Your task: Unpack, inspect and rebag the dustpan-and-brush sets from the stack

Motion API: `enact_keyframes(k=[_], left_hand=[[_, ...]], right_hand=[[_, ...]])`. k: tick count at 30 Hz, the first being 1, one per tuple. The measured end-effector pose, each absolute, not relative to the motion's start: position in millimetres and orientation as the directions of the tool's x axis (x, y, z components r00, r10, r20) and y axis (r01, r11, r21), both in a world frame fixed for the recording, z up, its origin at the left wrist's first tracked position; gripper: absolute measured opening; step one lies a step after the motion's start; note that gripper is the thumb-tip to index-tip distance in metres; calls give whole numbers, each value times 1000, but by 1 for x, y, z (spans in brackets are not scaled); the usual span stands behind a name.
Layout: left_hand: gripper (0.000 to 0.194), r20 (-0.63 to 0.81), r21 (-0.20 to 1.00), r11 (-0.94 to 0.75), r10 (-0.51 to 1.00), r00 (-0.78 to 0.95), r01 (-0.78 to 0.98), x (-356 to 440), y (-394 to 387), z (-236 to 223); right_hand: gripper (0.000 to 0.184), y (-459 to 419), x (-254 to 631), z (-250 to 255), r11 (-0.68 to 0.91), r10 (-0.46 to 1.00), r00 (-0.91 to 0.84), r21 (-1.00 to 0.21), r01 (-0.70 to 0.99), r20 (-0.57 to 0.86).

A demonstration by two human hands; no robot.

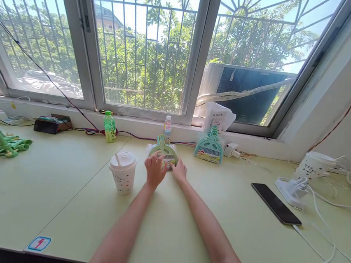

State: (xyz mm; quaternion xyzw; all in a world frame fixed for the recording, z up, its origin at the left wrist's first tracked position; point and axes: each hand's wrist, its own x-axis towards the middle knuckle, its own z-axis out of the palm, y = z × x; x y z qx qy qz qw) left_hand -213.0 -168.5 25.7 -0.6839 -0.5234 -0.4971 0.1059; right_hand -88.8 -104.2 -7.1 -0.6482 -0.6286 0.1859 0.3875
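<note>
A green mini dustpan and brush set with a yellow label stands upright on the table in front of me, its looped handle at the top. My right hand grips its lower right edge between thumb and fingers. In front of the set's left side is my left hand, fingers bent and apart; whether they touch the set I cannot tell. Part of the label is hidden by this hand. Clear plastic wrap shows at the set's left edge. A lidded white paper cup with a straw stands left of my left hand.
Several more dustpan sets lean by a plastic bag at the windowsill. A green bottle and a clear bottle stand behind. Right: a phone, power strip, cables and another cup. Left: green pieces.
</note>
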Motion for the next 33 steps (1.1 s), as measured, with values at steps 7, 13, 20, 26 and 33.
enact_keyframes(k=[7,13,20,26,33], left_hand=[[24,524,426,-287,851,24,858,-198,-161,9],[21,515,398,-150,853,-86,905,-215,-134,6],[19,579,268,-119,813,-62,956,-216,-89,4],[21,623,212,-97,780,-58,973,-223,-63,-1],[22,641,189,-100,766,-46,977,-217,-71,8]], right_hand=[[53,-105,-84,-2,45,959,169,-709,704,229],[59,-93,-89,0,-13,955,204,-656,755,216],[52,-75,-94,1,27,950,168,-606,795,263],[49,-58,-102,-2,99,940,107,-558,824,324],[51,-50,-72,-1,114,875,295,-756,645,384]])
